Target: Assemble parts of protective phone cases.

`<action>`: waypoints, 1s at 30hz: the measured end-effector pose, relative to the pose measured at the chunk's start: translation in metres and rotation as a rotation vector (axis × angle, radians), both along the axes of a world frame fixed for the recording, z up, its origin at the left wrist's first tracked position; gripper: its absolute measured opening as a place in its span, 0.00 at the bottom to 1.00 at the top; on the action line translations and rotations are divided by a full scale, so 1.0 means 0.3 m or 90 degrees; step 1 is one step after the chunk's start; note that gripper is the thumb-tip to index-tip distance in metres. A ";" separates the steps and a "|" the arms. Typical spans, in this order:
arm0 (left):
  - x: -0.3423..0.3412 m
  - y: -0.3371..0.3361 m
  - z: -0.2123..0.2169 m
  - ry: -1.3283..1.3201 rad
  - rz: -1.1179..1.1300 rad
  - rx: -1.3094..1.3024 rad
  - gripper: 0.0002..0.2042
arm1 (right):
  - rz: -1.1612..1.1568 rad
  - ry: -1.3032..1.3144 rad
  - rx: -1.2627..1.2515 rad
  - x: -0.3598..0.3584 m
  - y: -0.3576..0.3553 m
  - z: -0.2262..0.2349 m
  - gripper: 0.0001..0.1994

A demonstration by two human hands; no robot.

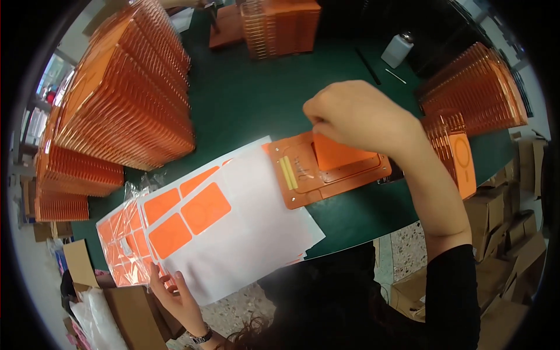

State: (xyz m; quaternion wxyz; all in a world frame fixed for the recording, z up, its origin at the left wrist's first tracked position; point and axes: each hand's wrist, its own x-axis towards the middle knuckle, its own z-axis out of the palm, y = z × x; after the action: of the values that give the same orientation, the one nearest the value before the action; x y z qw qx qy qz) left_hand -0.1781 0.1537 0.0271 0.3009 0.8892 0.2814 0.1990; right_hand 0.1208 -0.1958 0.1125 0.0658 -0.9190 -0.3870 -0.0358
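My right hand [356,114] is closed, its fingers curled over an orange rectangular piece [341,156] just above an orange-brown jig plate [303,192]. Its fingertips are mostly hidden behind the hand. The jig carries two yellow strips [289,172] at its left end and small screws at its corners. Left of the jig, a stack of white backing sheets [251,239] bears orange rounded-rectangle stickers [206,208]. At the near edge of this stack my left hand [176,297] has its fingers apart, by a clear plastic wrapper [125,239] over more orange stickers.
Tall stacks of orange trays [116,105] fill the left of the green table [233,99]. More stand at the back [291,29] and right [475,90]. A white bottle [398,49] and black stick [367,65] lie far right. Cardboard boxes [496,221] crowd the floor.
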 end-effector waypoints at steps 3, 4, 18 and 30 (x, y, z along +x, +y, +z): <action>0.002 -0.001 -0.012 0.010 -0.004 -0.028 0.26 | -0.012 0.052 -0.032 0.004 0.000 -0.046 0.05; 0.003 0.001 -0.011 0.011 -0.006 -0.026 0.26 | -0.015 0.080 -0.016 -0.002 0.005 -0.059 0.05; 0.580 -0.206 0.168 -0.084 -0.336 -0.001 0.23 | -0.077 0.030 0.056 -0.157 0.003 -0.158 0.07; 1.751 -0.336 0.102 -0.289 -0.545 0.405 0.15 | -0.152 0.025 0.573 -0.177 -0.168 -0.203 0.10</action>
State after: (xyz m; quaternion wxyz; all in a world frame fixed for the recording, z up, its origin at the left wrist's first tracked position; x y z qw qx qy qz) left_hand 0.3471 0.0528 0.0576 0.1251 0.9056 -0.2484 0.3201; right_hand 0.0678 -0.2461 0.0515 0.4611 -0.8375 -0.2233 -0.1900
